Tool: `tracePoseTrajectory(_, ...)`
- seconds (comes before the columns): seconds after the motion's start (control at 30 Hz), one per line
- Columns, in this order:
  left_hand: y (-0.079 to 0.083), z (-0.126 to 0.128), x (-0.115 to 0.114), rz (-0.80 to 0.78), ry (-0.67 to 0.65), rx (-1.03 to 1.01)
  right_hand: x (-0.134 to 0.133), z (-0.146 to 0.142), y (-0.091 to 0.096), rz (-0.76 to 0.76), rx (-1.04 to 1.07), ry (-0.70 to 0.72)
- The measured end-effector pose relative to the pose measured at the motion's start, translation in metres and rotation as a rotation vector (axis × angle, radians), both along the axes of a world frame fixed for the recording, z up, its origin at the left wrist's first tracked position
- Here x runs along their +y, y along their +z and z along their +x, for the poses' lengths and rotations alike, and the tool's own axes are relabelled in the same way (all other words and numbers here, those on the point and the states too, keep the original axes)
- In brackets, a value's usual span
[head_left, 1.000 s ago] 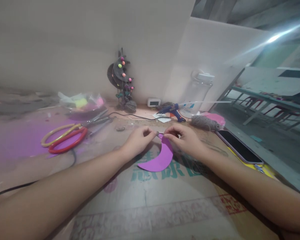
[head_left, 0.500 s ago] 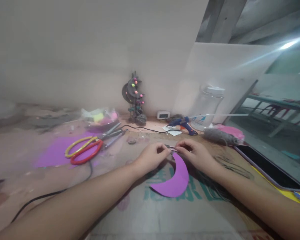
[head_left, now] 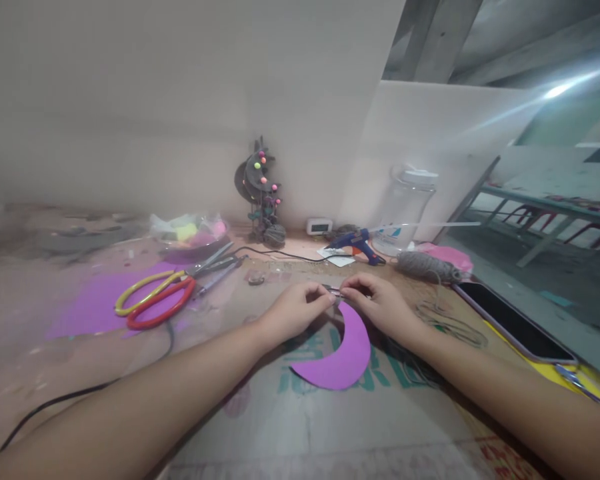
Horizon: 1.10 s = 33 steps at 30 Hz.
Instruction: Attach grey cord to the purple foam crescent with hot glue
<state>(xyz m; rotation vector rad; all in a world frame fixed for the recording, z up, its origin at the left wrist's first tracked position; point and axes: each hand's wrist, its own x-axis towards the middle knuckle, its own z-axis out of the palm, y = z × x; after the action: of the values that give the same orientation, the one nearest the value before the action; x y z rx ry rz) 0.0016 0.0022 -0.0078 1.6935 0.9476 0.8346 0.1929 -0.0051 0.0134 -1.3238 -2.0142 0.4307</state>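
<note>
- Your cardboard sheet (head_left: pixel 265 427) covers the near middle, printed in green and red.
- A clear bottle (head_left: pixel 405 210) stands far right.
- Scissors (head_left: pixel 189 275) with yellow and red handles lie to your left.
- Your left hand (head_left: pixel 297 310) pinches the far tip of the crescent.
- Your right hand (head_left: pixel 380 303) curls just beside it, thumb near fingers; you cannot tell what it grips.
- The purple crescent (head_left: pixel 354 353) hangs over the cardboard, its body near and between your forearms.
- Grey yarn (head_left: pixel 425 267) sits far right.
</note>
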Motion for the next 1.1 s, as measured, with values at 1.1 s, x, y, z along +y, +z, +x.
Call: tracePoseTrajectory(1.1,-0.003,0.004,0.008,0.079,0.182,-0.105,-0.008,0.002,-0.003,-0.185,0.127,-0.004)
